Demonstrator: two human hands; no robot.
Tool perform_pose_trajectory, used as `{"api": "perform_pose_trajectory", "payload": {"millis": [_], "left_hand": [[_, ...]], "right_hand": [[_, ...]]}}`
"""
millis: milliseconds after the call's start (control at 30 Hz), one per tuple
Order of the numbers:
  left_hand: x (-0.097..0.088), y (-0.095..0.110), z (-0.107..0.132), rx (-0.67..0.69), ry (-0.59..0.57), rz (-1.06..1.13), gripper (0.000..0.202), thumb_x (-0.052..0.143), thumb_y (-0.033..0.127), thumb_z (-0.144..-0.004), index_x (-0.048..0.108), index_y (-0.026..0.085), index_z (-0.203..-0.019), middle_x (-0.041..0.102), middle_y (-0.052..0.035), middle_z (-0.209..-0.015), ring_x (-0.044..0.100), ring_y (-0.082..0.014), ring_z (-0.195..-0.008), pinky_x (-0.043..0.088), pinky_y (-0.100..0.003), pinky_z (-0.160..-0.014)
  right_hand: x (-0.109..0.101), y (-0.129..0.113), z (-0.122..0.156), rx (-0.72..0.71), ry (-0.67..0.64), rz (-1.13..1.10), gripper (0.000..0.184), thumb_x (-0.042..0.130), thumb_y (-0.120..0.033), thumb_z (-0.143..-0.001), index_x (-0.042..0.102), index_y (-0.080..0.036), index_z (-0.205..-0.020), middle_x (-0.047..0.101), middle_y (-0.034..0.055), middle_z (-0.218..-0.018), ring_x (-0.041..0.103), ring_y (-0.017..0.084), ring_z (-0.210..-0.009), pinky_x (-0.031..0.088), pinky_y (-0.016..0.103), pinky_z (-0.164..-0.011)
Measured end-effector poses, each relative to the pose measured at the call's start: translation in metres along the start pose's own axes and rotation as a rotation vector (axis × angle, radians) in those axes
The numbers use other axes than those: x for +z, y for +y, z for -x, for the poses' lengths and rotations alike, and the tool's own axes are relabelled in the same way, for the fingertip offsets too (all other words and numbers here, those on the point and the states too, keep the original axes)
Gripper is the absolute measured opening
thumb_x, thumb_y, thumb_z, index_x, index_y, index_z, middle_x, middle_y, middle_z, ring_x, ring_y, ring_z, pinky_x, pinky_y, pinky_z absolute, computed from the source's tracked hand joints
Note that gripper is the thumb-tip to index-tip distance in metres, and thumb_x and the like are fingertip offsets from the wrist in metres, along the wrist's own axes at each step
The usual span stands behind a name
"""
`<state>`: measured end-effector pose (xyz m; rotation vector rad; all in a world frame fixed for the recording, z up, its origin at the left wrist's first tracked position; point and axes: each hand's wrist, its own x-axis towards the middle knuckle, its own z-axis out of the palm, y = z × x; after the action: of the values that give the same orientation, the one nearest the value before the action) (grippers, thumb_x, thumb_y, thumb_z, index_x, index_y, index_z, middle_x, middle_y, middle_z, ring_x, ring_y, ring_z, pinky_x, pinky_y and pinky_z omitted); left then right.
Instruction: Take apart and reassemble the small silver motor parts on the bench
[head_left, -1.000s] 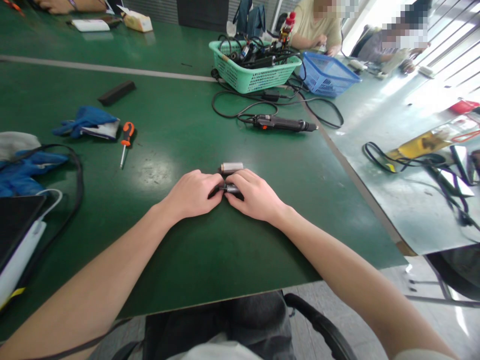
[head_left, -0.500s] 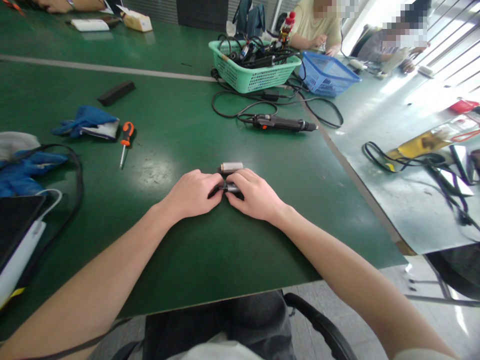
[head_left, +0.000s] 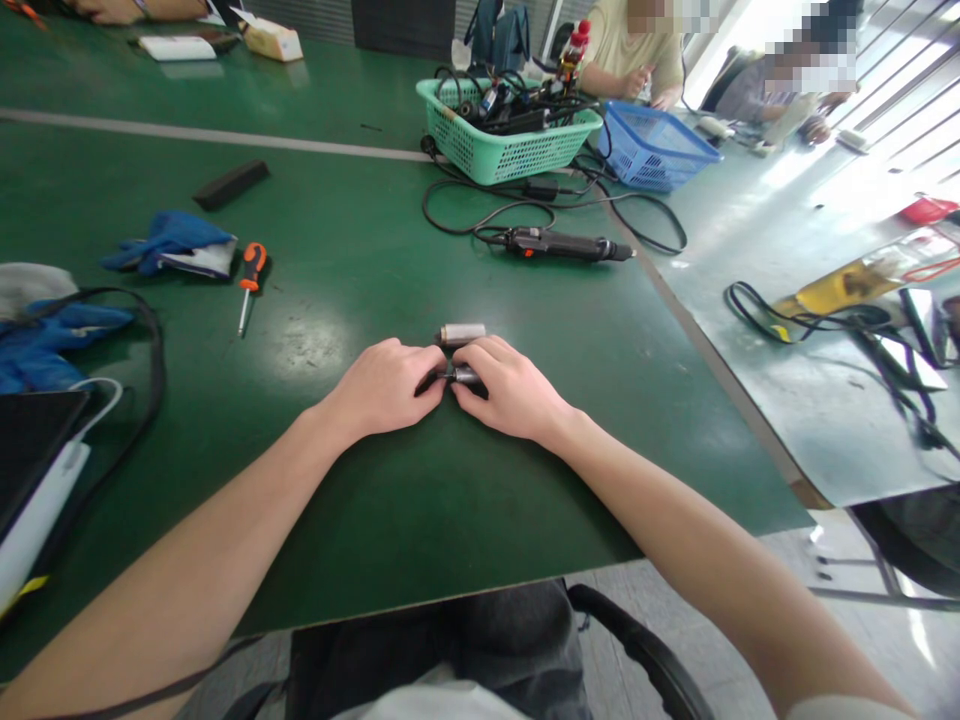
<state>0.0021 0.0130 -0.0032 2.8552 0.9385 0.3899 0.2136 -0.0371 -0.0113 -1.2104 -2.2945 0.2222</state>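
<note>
In the head view, both hands meet over the near part of the green table point(head_left: 420, 510). The fingers of the right hand point(head_left: 517, 390) are curled in, thumb against fingers, around a small metal tube point(head_left: 466, 375), which lies sideways with its left end poking out between thumb and forefinger. The fingers of the left hand point(head_left: 394, 385) are bent nearly closed, with a small gap inside the curl, and pinch a dark piece point(head_left: 444, 376) that meets that end of the tube. Whether the dark piece is separate or part of the tube cannot be told, since the fingers cover most of both. The fingertips of the two hands are almost touching.

Just beyond the fingers, a second tube point(head_left: 463, 335), silvery with a darker left end, lies on its side, near the knuckles of the right hand.

Farther out to the left of the fingers lie an orange and black screwdriver point(head_left: 253, 275), a blue glove point(head_left: 169, 245) and a black bar point(head_left: 232, 185). Beyond the fingers and to their right is a black power screwdriver point(head_left: 566, 245) with its cord point(head_left: 480, 222) looped about it. Past that stand a green basket point(head_left: 510, 160) full of cables and tools and, on its right, a blue basket point(head_left: 660, 150).
</note>
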Motion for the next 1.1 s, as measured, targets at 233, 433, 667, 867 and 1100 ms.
{"api": "perform_pose_trajectory", "payload": {"millis": [233, 433, 667, 867, 1100], "left_hand": [[-0.0007, 0.0007, -0.0005, -0.01, -0.001, 0.012, 0.013, 0.051, 0.029, -0.091, 0.061, 0.02, -0.088, 0.069, -0.0024, -0.077, 0.061, -0.0184, -0.067, 0.042, -0.033, -0.069], [0.0004, -0.0006, -0.0009, -0.002, -0.01, 0.008, 0.014, 0.05, 0.029, -0.092, 0.06, 0.02, -0.089, 0.069, -0.0022, -0.078, 0.061, -0.0183, -0.067, 0.043, -0.034, -0.07], [-0.0007, 0.0006, -0.0009, -0.002, -0.009, -0.002, 0.013, 0.051, 0.028, -0.091, 0.06, 0.02, -0.086, 0.07, -0.0023, -0.078, 0.061, -0.0179, -0.067, 0.042, -0.034, -0.069], [0.0007, -0.0005, -0.0005, 0.005, -0.002, 0.021, 0.013, 0.051, 0.028, -0.091, 0.06, 0.02, -0.086, 0.069, -0.0022, -0.077, 0.06, -0.0179, -0.066, 0.042, -0.034, -0.07], [0.0012, -0.0008, -0.0005, 0.001, -0.001, 0.016, 0.014, 0.05, 0.029, -0.092, 0.06, 0.02, -0.087, 0.069, -0.0022, -0.078, 0.06, -0.0178, -0.066, 0.043, -0.034, -0.07]], "right_hand": [[0.0004, 0.0008, 0.0004, -0.004, 0.005, -0.002, 0.013, 0.057, -0.024, -0.092, 0.058, -0.022, -0.106, 0.065, 0.0104, -0.106, 0.06, 0.027, -0.102, 0.052, 0.043, -0.091], [0.0001, 0.0006, -0.0004, 0.002, 0.004, -0.004, 0.013, 0.057, -0.023, -0.092, 0.058, -0.021, -0.105, 0.065, 0.0109, -0.105, 0.059, 0.027, -0.102, 0.052, 0.043, -0.091], [0.0009, 0.0017, 0.0, 0.006, 0.012, -0.016, 0.013, 0.058, -0.023, -0.091, 0.057, -0.022, -0.105, 0.065, 0.0101, -0.106, 0.06, 0.027, -0.102, 0.052, 0.044, -0.091], [0.0005, 0.0019, 0.0003, 0.006, 0.006, -0.004, 0.013, 0.057, -0.023, -0.092, 0.057, -0.022, -0.105, 0.065, 0.0103, -0.106, 0.059, 0.028, -0.103, 0.052, 0.044, -0.092], [-0.0001, 0.0018, 0.0006, 0.004, 0.006, -0.003, 0.013, 0.057, -0.023, -0.092, 0.056, -0.022, -0.105, 0.065, 0.0103, -0.106, 0.059, 0.027, -0.102, 0.052, 0.043, -0.09]]}}
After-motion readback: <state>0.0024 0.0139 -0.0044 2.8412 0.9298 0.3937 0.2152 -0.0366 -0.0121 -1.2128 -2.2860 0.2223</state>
